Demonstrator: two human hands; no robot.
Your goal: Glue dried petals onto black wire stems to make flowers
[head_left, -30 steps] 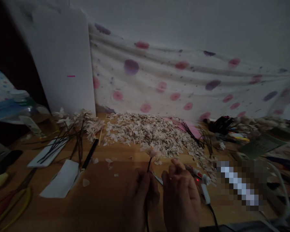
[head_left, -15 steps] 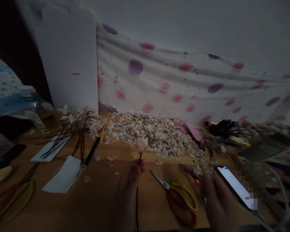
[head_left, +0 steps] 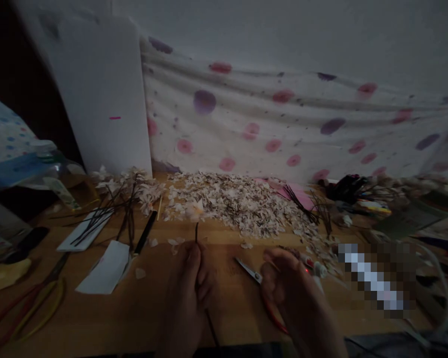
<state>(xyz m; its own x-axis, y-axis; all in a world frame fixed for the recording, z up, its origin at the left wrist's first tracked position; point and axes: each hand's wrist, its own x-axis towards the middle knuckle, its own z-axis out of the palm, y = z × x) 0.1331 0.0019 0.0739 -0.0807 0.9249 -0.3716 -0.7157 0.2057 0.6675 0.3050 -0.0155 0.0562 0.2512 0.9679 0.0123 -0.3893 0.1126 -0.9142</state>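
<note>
My left hand (head_left: 189, 288) is closed around a thin dark stem (head_left: 196, 232) at the lower middle. A small pale flower (head_left: 196, 209) tops the stem, and its lower end runs down past the hand. To the right, my right hand (head_left: 287, 283) has its fingers curled together over the red-handled scissors (head_left: 249, 270), hiding most of the handles. Whatever its fingers may hold is too dark and small to name. Behind the hands lies a wide heap of pale petals (head_left: 227, 199).
Another pair of scissors (head_left: 37, 306) lies at the left, near a folded white paper (head_left: 106, 268). Flower stems (head_left: 129, 214) rest behind it. At the right are a blurred-out phone (head_left: 373, 281) and a green container (head_left: 414, 216). A patterned cloth (head_left: 246, 114) hangs behind.
My right hand has moved left, over the scissors and closer to my left hand. My left hand has shifted slightly left with the stem and flower. The view has moved a little.
</note>
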